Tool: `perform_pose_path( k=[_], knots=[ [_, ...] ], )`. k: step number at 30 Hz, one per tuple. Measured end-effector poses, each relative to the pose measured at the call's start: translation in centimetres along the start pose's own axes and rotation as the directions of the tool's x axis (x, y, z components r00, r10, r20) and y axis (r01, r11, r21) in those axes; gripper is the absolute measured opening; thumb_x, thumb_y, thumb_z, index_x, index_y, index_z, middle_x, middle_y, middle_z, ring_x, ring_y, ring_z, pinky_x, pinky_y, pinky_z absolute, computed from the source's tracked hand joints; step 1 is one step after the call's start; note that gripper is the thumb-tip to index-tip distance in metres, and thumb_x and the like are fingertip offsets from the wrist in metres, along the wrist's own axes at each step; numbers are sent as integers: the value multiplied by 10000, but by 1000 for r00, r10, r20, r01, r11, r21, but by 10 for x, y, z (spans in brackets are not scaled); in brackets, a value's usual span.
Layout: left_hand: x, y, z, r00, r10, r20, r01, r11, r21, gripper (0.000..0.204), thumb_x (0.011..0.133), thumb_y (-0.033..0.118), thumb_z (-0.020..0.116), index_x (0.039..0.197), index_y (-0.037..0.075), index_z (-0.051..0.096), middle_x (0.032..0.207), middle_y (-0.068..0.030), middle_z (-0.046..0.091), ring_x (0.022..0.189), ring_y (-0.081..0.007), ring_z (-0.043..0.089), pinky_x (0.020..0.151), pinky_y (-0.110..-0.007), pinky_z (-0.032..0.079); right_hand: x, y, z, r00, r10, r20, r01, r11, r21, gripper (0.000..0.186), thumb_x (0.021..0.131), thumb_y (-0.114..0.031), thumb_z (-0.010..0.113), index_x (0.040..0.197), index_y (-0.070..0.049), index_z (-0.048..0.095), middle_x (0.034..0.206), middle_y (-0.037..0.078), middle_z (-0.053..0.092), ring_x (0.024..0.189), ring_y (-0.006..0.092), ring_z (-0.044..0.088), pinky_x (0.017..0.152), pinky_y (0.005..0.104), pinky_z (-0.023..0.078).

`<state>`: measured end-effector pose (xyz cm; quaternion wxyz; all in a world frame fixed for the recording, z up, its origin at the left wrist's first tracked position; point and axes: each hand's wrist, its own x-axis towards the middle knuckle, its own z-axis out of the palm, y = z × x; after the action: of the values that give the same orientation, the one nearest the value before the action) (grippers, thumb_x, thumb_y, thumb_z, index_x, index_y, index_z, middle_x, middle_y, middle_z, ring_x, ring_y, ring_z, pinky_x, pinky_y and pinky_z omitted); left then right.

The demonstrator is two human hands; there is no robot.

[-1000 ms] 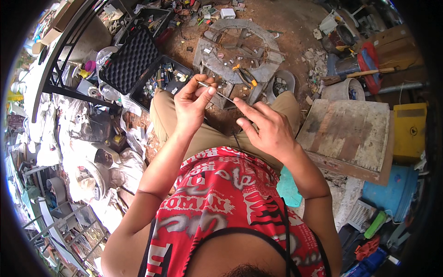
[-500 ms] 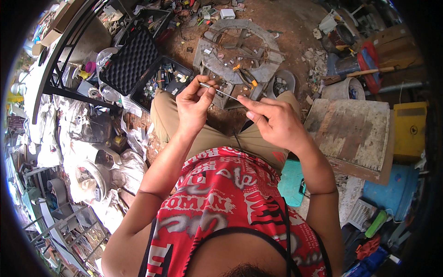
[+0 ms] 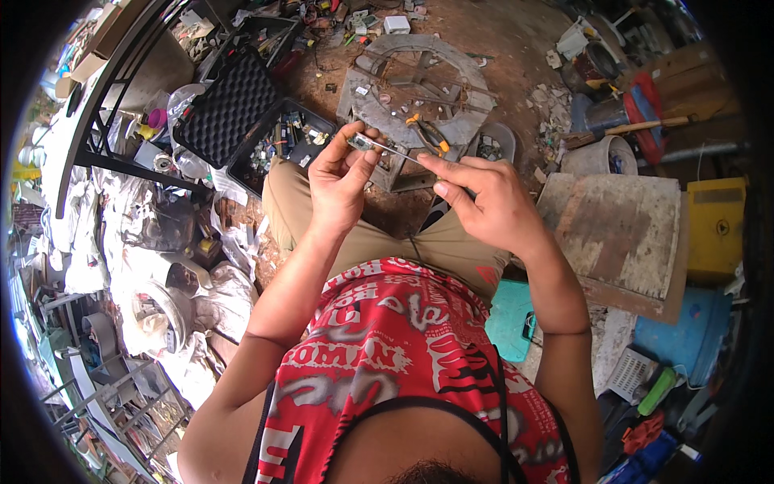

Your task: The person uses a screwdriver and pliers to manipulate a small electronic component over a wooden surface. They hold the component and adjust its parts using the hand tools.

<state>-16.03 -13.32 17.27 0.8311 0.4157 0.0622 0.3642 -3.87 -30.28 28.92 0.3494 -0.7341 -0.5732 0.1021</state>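
My left hand (image 3: 340, 179) pinches a small silver-and-dark piece (image 3: 361, 142) in front of me. A thin metal rod (image 3: 402, 152) runs from that piece to my right hand (image 3: 488, 198), whose forefinger lies on its far end, thumb lower and other fingers curled; any handle is hidden. Just beyond my hands, yellow-and-black pliers (image 3: 430, 134) lie on a weathered grey octagonal frame (image 3: 363, 93) on the ground. Left of them sits an open black case (image 3: 218, 109) with foam in the lid and many small parts inside.
Black metal frame (image 3: 105, 109) and white sacks (image 3: 201, 323) crowd my left. At right are a stained board (image 3: 605, 234), yellow box (image 3: 713, 234), blue container (image 3: 677, 347), teal case (image 3: 508, 315) and pale bucket (image 3: 597, 161). Scattered scrap covers parts of the dirt floor.
My right hand has shifted slightly right and up along with the rod's end. My left hand tilted a little, showing more of the small piece.
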Motion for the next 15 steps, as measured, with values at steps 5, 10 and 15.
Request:
perform_pose_path(
  k=[5,10,15],
  knots=[
    [-1,-2,-4,997,-71,-20,72,996,44,477,888,-27,645,1342,9,503,1176,-107,645,1025,-166,648,919,-284,515,-8,11,7,999,42,-6,-42,999,22,323,878,-120,649,1197,-69,639,875,155,663,774,322,634,720,368,508],
    [2,4,5,996,-71,-59,84,961,262,530,861,-15,699,1352,-21,500,942,-36,694,835,-45,609,773,-191,477,-19,36,19,984,175,27,-175,930,322,265,902,-156,655,1128,-29,608,961,130,675,895,265,663,819,352,510],
    [4,9,6,995,-14,-94,43,949,313,515,855,-19,707,1337,-11,525,810,17,650,745,-26,568,708,-174,458,-7,31,3,984,123,130,-158,937,311,240,907,-134,655,1103,-10,592,989,78,655,876,148,607,801,311,491]
  ],
)
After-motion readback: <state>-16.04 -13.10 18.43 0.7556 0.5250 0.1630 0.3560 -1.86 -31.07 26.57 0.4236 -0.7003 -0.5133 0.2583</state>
